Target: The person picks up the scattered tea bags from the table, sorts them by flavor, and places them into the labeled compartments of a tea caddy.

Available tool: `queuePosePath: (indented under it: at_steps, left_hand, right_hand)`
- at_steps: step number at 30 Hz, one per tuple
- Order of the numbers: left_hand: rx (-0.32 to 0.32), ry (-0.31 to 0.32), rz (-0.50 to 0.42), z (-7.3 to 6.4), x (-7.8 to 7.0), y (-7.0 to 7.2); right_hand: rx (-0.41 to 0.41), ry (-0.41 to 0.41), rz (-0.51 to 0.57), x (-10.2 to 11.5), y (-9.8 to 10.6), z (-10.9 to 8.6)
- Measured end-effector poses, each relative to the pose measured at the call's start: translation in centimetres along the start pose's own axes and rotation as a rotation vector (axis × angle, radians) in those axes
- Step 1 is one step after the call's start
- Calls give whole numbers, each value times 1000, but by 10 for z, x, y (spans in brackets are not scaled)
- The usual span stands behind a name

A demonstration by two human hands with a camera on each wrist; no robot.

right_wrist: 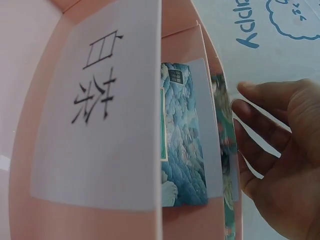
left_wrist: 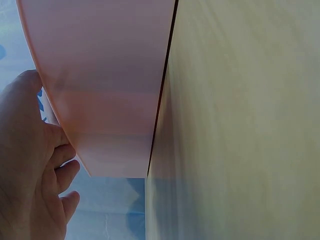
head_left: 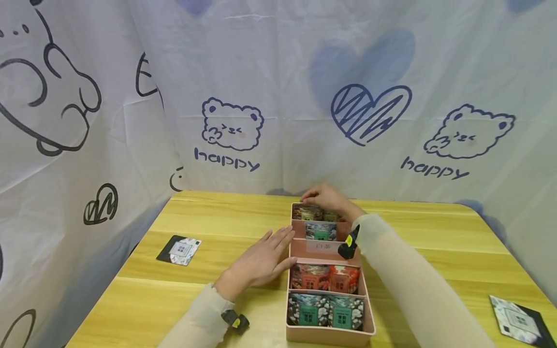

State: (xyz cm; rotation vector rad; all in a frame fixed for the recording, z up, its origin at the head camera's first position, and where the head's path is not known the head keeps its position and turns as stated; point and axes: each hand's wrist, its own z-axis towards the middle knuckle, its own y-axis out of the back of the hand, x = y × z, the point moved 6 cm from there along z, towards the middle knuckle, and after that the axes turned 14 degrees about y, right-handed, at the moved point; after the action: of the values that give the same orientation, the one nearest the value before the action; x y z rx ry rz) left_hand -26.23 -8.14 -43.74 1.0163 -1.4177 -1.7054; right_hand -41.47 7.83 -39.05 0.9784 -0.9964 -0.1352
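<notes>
A long pink divided box stands on the table, with tea sachets upright in most compartments. My left hand lies along its left side, fingers extended and fingertips at the rim; in the left wrist view, the fingers meet the box's edge. My right hand reaches over the far end, its fingers bent loosely beside the far wall in the right wrist view, with nothing visible in them. Below it are brown-and-yellow sachets. Nearer come a blue sachet and a compartment with a handwritten paper label.
Red sachets and green-and-dark floral sachets fill the two near compartments. A flat black-and-white packet lies at the left of the table, another packet at the right. A printed cloth hangs behind the table.
</notes>
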Motion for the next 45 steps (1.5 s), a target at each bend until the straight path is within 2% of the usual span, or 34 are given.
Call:
queuePosePath:
  at_steps: [6,13,21,32,45]
  left_hand:
    - [1,5,1,0,1,-2]
    - [2,10,-14,0,1,-2]
    - [-3,4,-11,0,0,-1]
    - [-2,0,-15,1,0,-1]
    - [12,8,-10,2,-1,-1]
  right_hand:
    - [-12,-21,2,-4,6,-6]
    - [-41,-8,-47,0,18,-19]
    - [-57,-6,-44,2,28,-34]
    - [-103,59,73,2,43,-64]
    - [-173,47,57,-3,53,-104]
